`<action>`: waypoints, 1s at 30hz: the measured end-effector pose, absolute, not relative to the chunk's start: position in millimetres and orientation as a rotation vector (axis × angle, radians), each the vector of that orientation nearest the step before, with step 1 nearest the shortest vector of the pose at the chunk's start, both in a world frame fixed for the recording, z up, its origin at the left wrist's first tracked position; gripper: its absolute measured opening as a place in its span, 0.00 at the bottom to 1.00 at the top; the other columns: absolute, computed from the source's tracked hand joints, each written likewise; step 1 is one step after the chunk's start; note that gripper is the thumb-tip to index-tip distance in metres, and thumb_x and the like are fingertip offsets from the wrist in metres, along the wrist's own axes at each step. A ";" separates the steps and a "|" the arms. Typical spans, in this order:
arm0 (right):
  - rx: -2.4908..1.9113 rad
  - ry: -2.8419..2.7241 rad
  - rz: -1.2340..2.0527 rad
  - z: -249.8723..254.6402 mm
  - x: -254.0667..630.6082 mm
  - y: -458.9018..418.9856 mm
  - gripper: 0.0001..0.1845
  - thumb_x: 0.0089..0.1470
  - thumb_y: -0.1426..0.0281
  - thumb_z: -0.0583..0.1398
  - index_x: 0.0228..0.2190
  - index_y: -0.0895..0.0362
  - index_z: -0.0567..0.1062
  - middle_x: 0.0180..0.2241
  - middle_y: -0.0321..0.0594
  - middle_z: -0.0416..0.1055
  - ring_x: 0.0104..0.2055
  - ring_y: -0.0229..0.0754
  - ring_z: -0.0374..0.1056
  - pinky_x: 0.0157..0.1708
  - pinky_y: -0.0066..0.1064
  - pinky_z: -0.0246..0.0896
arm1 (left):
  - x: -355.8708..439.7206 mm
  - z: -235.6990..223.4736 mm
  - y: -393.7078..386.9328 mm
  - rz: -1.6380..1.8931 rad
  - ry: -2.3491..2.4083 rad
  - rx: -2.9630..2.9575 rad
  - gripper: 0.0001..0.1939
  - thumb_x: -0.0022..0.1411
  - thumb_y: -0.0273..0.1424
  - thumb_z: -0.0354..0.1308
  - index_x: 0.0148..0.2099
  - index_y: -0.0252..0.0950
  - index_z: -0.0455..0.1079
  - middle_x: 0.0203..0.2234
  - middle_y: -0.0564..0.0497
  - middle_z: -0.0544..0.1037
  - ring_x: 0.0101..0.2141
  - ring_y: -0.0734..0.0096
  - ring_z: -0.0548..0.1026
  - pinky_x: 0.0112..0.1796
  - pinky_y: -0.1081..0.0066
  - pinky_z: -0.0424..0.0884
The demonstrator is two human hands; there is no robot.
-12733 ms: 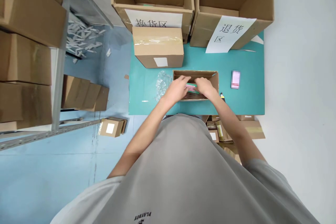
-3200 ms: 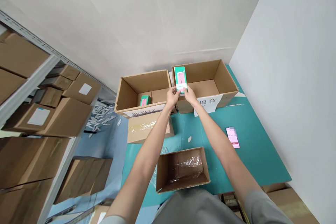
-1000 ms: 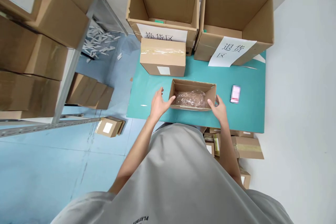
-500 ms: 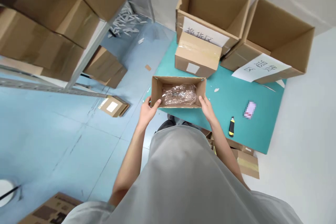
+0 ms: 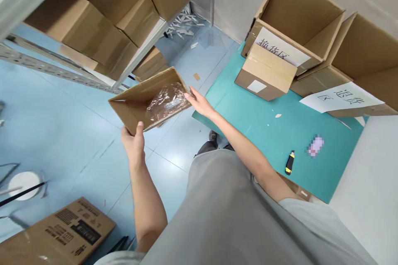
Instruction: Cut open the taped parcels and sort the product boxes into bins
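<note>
Between my two hands is an open cardboard box (image 5: 130, 109), tilted and held above the floor to the left of the table. Clear plastic wrap (image 5: 168, 101) lies inside it, around something I cannot make out. My left hand (image 5: 133, 140) grips the box's near left corner, thumb over the rim. At the right end, my right hand (image 5: 199, 101) is closed on the box's edge, with some fingers hidden behind the wall.
A green-topped table (image 5: 224, 95) carries a taped box (image 5: 267, 72), two large labelled open boxes (image 5: 298, 12), a utility knife (image 5: 290, 162) and a blurred pink item (image 5: 315, 145). Shelving (image 5: 143, 54) with boxes stands at left. A printed carton (image 5: 77, 232) lies on the floor.
Both hands have carried the open box leftward, off the table's edge and over the floor. It has turned so its right end is higher in view. My view has swung left.
</note>
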State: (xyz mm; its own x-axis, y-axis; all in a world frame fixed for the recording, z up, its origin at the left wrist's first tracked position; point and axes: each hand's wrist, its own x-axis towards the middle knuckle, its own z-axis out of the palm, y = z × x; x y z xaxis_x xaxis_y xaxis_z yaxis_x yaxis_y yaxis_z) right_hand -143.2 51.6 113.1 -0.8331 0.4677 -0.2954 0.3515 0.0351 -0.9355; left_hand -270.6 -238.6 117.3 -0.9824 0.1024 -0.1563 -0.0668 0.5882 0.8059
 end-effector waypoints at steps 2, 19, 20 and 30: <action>-0.899 -2.207 1.956 105.5 -150.1 48.1 0.44 0.79 0.51 0.59 0.80 0.64 0.55 0.83 0.46 0.54 0.83 0.46 0.55 0.83 0.40 0.47 | -278.2 110.3 -242.8 1.284 2.766 -0.065 0.30 0.66 0.40 0.66 0.66 0.37 0.68 0.68 0.35 0.76 0.67 0.47 0.77 0.67 0.48 0.75; -1.589 -1.247 1.686 63.1 232.6 47.0 0.24 0.68 0.54 0.69 0.57 0.55 0.84 0.55 0.51 0.87 0.58 0.52 0.84 0.65 0.48 0.77 | -24.1 90.3 33.8 1.046 1.666 1.008 0.18 0.69 0.48 0.68 0.47 0.40 0.77 0.60 0.37 0.82 0.65 0.49 0.79 0.69 0.46 0.71; -1.626 -1.184 1.614 65.7 258.1 46.5 0.25 0.68 0.52 0.68 0.57 0.54 0.84 0.56 0.51 0.87 0.58 0.52 0.84 0.65 0.48 0.77 | -5.6 92.9 46.1 1.021 1.627 1.046 0.18 0.68 0.49 0.69 0.47 0.40 0.77 0.60 0.37 0.82 0.65 0.50 0.79 0.69 0.47 0.71; -1.789 -0.983 1.234 69.1 437.8 91.7 0.20 0.73 0.53 0.63 0.57 0.49 0.83 0.57 0.44 0.86 0.56 0.48 0.84 0.63 0.43 0.79 | 188.5 84.4 116.6 0.631 1.636 0.962 0.21 0.65 0.51 0.73 0.44 0.40 0.76 0.59 0.38 0.83 0.64 0.48 0.81 0.67 0.45 0.74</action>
State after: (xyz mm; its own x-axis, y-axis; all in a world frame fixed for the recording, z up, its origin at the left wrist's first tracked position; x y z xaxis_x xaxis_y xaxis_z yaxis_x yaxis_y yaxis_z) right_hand 437.8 91.7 69.1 0.2443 0.8891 -0.3871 0.1789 -0.4337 -0.8831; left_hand 188.5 116.6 84.4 -0.0885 0.8442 -0.5287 0.2701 0.5312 0.8031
